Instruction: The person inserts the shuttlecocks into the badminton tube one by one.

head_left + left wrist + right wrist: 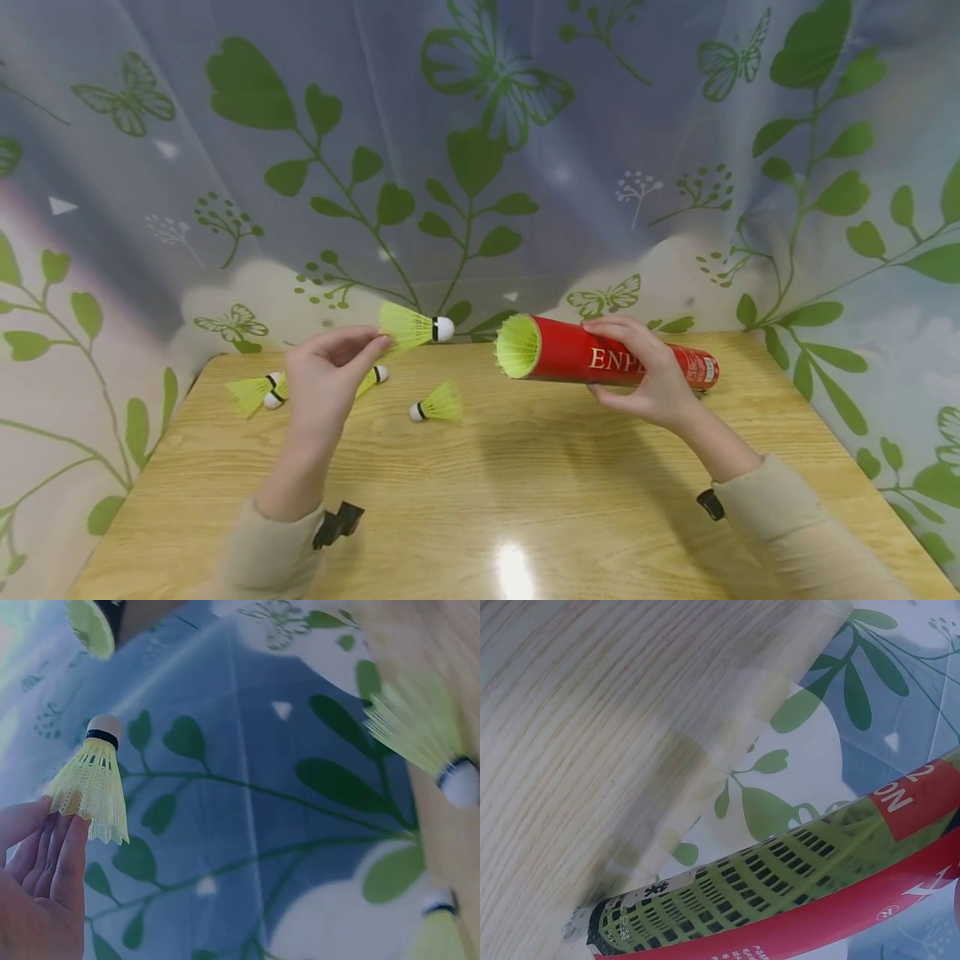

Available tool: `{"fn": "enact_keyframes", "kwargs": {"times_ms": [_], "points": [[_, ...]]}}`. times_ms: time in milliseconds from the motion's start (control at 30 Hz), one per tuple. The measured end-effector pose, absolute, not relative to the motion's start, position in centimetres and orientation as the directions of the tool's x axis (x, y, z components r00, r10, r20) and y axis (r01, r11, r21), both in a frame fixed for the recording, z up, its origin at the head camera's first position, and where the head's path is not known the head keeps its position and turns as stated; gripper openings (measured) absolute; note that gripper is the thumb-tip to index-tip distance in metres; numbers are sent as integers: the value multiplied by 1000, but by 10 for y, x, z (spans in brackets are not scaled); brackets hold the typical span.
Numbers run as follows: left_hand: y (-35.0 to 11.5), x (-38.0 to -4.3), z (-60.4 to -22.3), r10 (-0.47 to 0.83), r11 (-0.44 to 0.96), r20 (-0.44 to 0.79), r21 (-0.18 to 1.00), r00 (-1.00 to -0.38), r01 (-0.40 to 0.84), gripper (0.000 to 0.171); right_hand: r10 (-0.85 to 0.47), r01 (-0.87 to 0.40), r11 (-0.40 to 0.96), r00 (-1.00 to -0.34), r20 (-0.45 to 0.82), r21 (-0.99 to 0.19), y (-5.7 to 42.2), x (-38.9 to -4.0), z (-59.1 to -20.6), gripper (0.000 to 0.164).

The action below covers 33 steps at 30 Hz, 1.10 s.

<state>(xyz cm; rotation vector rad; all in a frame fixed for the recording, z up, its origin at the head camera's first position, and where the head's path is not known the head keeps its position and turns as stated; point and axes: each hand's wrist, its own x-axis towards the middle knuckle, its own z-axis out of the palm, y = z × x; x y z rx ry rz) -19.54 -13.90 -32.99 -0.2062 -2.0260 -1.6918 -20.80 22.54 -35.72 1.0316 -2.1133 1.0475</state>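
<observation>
**Reader:** What lies at the centre?

**Author:** A yellow shuttlecock (411, 327), raised above the table (420, 492). Its white cork faces the mouth of a red tube (564, 348), with a gap between. The left hand (322, 387) pinches the skirt between thumb and fingers; the right hand (658, 382) grips the tube around its wall.

**Reader:** How far along is the work?

**Author:** Partway, to judge by the contents. Inside: a yellow-green skirt fills and slightly overhangs the mouth, and latticed skirts show through the clear side in the right wrist view; their number cannot be told. Outside: the pinched piece, not yet in the tube, and four more on the wood, seemingly what is left. These are a lone shuttlecock (442, 403) between the hands, a partly hidden shuttlecock (369, 382) behind the left hand, and, farther left, an outer shuttlecock (246, 397) beside its close neighbour (281, 387).

**Reader:** And the surroundings?

**Author:** The surface: pale, wood-grained, with a bright reflection (514, 572) toward the viewer and shadows below the tube. The room: a hanging cloth (405, 100), blue-grey to white, printed with green leaves and butterflies, bounding the back and both sides.
</observation>
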Motion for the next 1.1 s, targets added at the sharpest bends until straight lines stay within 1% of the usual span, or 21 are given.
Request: {"fn": "enact_keyframes", "kwargs": {"times_ms": [233, 533, 767, 1100], "points": [[-116, -194, -315, -118, 135, 472, 879, -874, 457, 16, -388, -827, 401, -543, 744, -394, 225, -207, -356, 65], [-91, -190, -305, -16, 92, 564, 823, -825, 561, 8, -388, -830, 400, -537, 749, -388, 224, -206, -353, 65], [-81, -189, -307, 59, 117, 566, 814, -823, 568, 9, -382, -830, 399, -536, 753, -389, 224, -206, -353, 65], [-65, -188, -314, 114, 152, 515, 836, -849, 528, 6, -384, -834, 386, -533, 754, -393, 224, -206, -355, 65]]}}
